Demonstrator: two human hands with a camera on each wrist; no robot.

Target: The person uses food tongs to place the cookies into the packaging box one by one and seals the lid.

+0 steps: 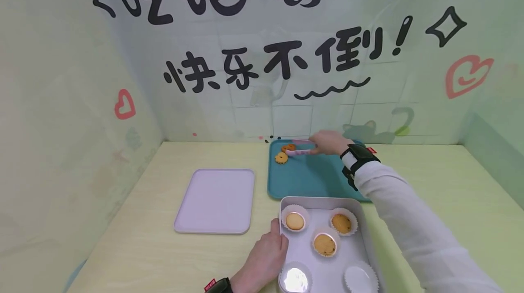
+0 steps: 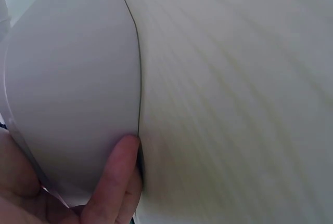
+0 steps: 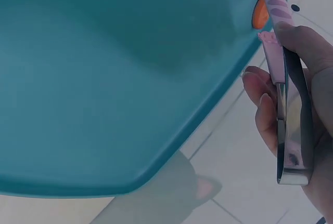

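My right hand [image 1: 329, 142] holds small pink-tipped metal tongs [image 3: 294, 125], their arms apart. The tips reach over the blue tray [image 1: 311, 181] at its back left, beside brown ring-shaped cookies [image 1: 288, 147] and a scalloped round cookie [image 1: 281, 158]. In the right wrist view, orange-brown pieces [image 3: 260, 13] lie by the tong tips at the tray edge. My left hand [image 1: 266, 254] grips the left wall of a pale lilac baking pan [image 1: 300, 250], its fingers against the outer side in the left wrist view. Inside the pan, three paper cups [image 1: 306, 213] hold a round cookie each.
Two more cups, a shiny one [image 1: 295, 279] and a white one [image 1: 361, 277], stand at the pan's near end without cookies. A flat lilac tray [image 1: 217, 199] lies left on the wooden table [image 1: 135, 220]. A printed wall [image 1: 254, 115] rises behind the table.
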